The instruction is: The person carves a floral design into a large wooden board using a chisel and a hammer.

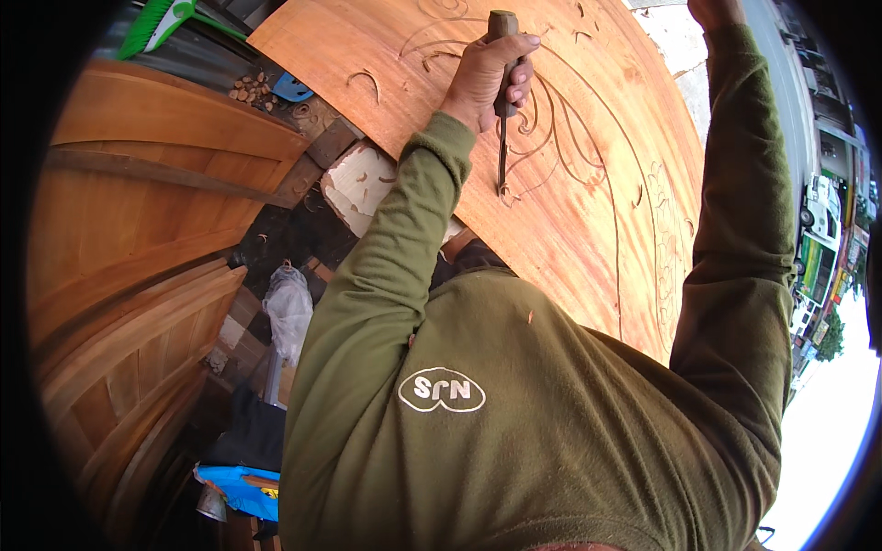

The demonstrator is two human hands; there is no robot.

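Note:
My left hand (pixel 487 81) is closed round the dark wooden handle of a carving chisel (pixel 503 104). The chisel stands nearly upright in the picture, its thin blade ending on a curved line cut into a broad wooden panel (pixel 588 257). A small curl of wood lies at the blade's tip. Scrolls and leaf-like lines (pixel 560 138) are carved across the panel, with more carving along its right part. At the top edge, my right hand (pixel 717 13) is cut off; its fingers and anything in them are out of sight.
Curled shavings (pixel 366 83) are scattered on the panel. Wooden door panels (pixel 156 184) lean at the left. A shavings-strewn white block (pixel 360 188), a plastic bag (pixel 288 308) and a green brush (pixel 156 23) lie nearby. A road with parked vehicles (pixel 818 216) is far right.

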